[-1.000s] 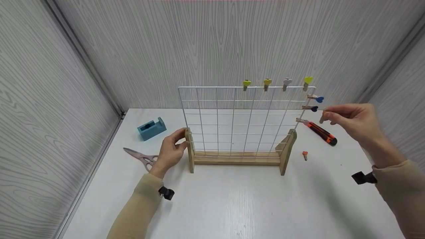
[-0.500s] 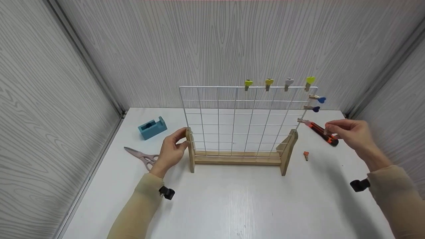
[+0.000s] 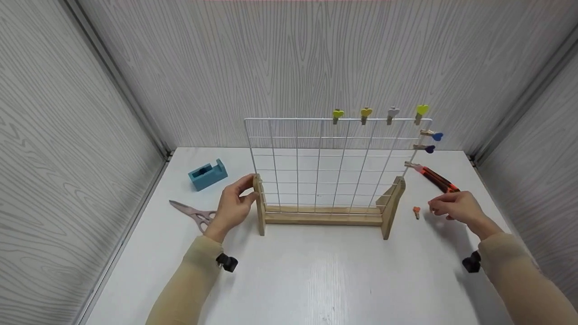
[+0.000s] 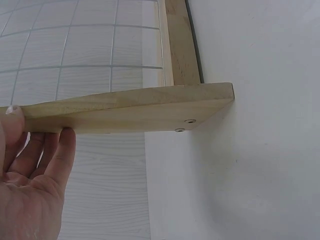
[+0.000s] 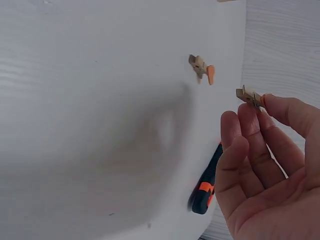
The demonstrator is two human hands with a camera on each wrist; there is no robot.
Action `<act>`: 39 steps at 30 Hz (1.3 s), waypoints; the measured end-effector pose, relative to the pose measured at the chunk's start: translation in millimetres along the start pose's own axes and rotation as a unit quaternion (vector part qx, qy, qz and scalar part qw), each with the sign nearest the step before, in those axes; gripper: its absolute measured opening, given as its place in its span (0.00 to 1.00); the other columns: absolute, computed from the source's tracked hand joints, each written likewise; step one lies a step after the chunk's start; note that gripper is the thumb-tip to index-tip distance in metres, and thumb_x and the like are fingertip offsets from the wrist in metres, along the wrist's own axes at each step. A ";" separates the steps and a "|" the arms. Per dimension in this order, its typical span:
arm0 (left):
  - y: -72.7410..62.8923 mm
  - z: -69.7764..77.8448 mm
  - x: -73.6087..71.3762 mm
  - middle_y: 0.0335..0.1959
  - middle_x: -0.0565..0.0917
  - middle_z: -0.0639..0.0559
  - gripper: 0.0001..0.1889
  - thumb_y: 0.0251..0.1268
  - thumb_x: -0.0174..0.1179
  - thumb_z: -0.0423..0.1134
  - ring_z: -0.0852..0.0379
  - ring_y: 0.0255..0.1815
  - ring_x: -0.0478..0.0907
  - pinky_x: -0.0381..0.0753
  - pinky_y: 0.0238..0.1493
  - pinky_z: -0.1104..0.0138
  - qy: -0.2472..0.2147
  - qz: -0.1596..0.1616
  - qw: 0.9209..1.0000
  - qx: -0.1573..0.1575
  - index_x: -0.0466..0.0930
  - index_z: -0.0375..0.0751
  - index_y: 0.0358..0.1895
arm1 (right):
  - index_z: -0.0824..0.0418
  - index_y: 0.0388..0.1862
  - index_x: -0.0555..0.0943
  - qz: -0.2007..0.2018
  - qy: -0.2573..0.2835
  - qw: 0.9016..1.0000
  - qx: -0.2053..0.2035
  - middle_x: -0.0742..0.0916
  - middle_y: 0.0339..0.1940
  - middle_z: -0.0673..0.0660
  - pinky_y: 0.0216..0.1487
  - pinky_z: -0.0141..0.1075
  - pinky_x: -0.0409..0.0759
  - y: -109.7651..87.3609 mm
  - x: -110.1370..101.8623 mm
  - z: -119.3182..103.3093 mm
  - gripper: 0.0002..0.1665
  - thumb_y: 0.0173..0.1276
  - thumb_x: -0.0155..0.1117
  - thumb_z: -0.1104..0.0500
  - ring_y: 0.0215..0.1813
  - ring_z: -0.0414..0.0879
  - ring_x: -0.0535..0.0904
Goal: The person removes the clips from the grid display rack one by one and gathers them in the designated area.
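My left hand (image 3: pixel 234 205) grips the left wooden upright (image 3: pixel 259 205) of a stand, thumb and fingers on its edge. A white wire grid (image 3: pixel 307 169) rises from this stand. To the right, my right hand (image 3: pixel 458 208) pinches a small wooden clothespin (image 5: pixel 248 95) between thumb and fingertips, low over the table. Beside that hand, an orange-heart clothespin (image 3: pixel 416 212) lies on the table. Several heart clothespins, such as the grey one (image 3: pixel 392 115), sit on the grid's top wire. A blue one (image 3: pixel 435 136) and a dark blue one (image 3: pixel 426 148) are clipped to its right edge.
Behind my right hand lies a black and orange utility knife (image 3: pixel 438 179). On the left are a teal tape dispenser (image 3: pixel 208 175) and scissors (image 3: pixel 192 212), partly covered by my left hand. Grey wood-grain panels (image 3: pixel 203 67) enclose the white table (image 3: pixel 316 275).
My right hand has come down and toward me from beside the grid's right edge to near the loose orange clothespin, still pinching its clothespin. My left hand stays on the upright.
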State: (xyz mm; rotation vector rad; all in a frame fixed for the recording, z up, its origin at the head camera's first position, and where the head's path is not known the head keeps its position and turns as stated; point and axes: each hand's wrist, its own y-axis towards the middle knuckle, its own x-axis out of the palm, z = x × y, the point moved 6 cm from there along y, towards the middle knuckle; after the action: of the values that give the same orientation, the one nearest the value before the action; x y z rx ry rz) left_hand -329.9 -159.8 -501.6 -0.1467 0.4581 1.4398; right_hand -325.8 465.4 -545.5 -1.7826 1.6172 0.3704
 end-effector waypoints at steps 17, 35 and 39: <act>0.1 1.5 0.9 0.78 0.83 0.36 0.30 0.80 0.61 0.24 0.38 0.82 0.79 0.85 0.77 0.50 -0.009 0.003 1.000 0.013 0.73 0.32 0.83 | 0.69 0.60 0.91 0.003 -0.024 0.997 0.067 0.94 0.31 0.44 0.37 0.31 0.88 20.2 11.8 19.3 0.25 0.77 0.74 0.51 0.35 0.36 0.88; -0.3 1.1 0.6 0.77 0.83 0.34 0.30 0.80 0.62 0.23 0.38 0.81 0.80 0.88 0.75 0.55 -0.012 0.003 1.000 0.014 0.74 0.32 0.82 | 0.72 0.64 0.88 0.030 -0.075 0.996 0.038 0.97 0.39 0.55 0.37 0.31 0.88 9.2 4.3 7.8 0.27 0.80 0.69 0.51 0.38 0.39 0.90; 0.0 0.5 0.3 0.77 0.83 0.36 0.30 0.80 0.61 0.23 0.38 0.81 0.80 0.87 0.76 0.52 -0.007 0.008 1.000 0.013 0.74 0.33 0.82 | 0.72 0.64 0.87 0.043 -0.082 0.996 0.008 0.97 0.44 0.61 0.37 0.31 0.88 0.6 -3.0 -7.2 0.28 0.81 0.68 0.50 0.39 0.39 0.93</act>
State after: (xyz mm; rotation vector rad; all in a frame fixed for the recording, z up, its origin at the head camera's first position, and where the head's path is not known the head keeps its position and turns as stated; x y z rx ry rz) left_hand -329.8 -159.3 -501.2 -0.1133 0.4674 1.4491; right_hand -328.6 463.1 -538.6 -1.6305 1.5788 0.5271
